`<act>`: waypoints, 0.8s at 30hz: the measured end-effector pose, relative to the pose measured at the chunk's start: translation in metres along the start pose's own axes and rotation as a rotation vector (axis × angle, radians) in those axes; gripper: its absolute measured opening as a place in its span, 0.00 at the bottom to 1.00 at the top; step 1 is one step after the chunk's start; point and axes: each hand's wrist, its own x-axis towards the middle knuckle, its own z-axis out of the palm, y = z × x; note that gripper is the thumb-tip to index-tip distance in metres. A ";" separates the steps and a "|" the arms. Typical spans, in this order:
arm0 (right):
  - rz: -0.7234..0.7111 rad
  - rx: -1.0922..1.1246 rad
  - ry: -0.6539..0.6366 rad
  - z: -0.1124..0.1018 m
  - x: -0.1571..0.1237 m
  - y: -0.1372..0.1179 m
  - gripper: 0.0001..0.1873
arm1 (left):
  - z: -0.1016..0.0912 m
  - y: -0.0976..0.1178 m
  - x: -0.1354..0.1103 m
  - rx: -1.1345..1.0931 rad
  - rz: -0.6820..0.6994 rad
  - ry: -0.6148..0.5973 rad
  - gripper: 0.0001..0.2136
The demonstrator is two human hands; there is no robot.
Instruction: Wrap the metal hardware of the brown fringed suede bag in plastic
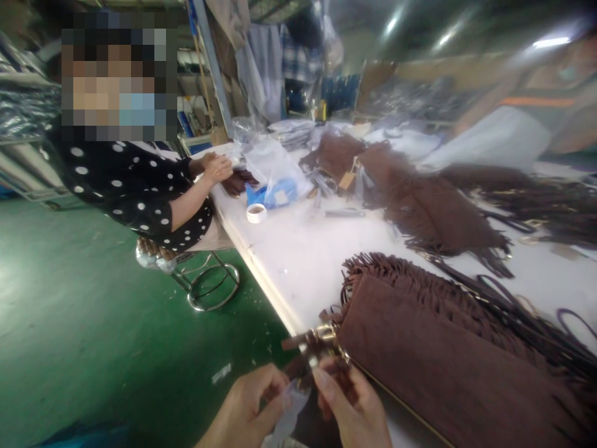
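At the near edge of the table, my right hand point(352, 398) pinches a dark brown strap point(342, 372) close to its gold buckle point(325, 333). My left hand point(259, 398) is closed, thumb against fingers, on a thin whitish piece of plastic film point(290, 409) beside the strap. Blur hides the exact spot where film and strap meet. Directly right of my hands lies a brown fringed suede bag point(420, 348), its fringe along the far side and a gold zipper along the near edge.
Across the white table point(298, 249) lie more brown fringed bags point(433, 211), a roll of tape point(256, 214), a blue plastic packet point(275, 194) and clear bags point(280, 158). A co-worker in a dotted top point(125, 180) sits at the left edge by a stool point(213, 286).
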 end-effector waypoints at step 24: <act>-0.087 -0.146 0.052 -0.023 -0.007 -0.003 0.27 | 0.047 -0.006 0.013 -0.743 -0.229 -0.027 0.24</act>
